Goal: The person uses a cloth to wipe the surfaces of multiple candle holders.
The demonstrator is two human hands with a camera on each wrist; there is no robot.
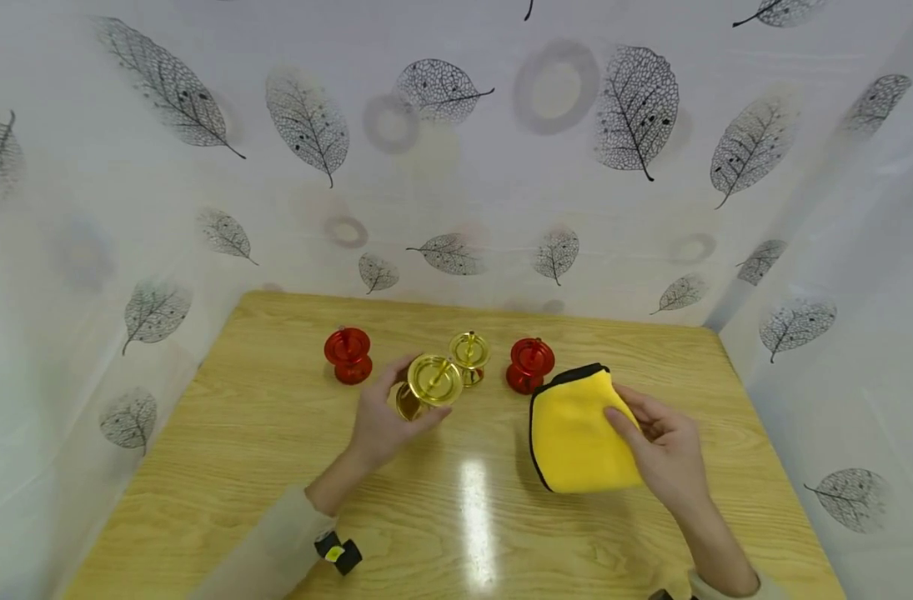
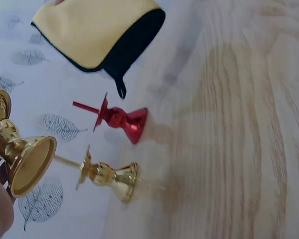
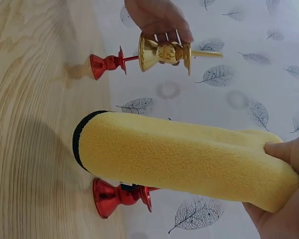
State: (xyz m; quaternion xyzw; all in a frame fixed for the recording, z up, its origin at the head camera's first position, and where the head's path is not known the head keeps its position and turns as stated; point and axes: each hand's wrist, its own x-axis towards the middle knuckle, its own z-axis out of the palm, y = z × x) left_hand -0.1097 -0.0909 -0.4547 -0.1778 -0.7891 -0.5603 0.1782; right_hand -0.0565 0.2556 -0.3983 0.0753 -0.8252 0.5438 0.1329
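Observation:
My left hand [image 1: 377, 425] grips a shiny gold candlestick [image 1: 435, 381] with a round dish and a centre spike. It is raised above the table, and the left wrist view shows the underside of its flared base. In my right hand [image 1: 669, 454] is a folded yellow cloth [image 1: 584, 433] with black edging, pinched between thumb and fingers at its right side. A small black loop [image 2: 120, 85] hangs from the cloth in the left wrist view. The cloth hangs close in front of a red candlestick [image 1: 531, 360], partly covering it in the right wrist view.
A second gold candlestick [image 1: 469, 354] stands upright just behind the held one. Another red candlestick [image 1: 348, 354] stands to the left. All rest on a wood-grain table [image 1: 276, 467], bordered at the back and sides by a pale leaf-print curtain [image 1: 486, 192].

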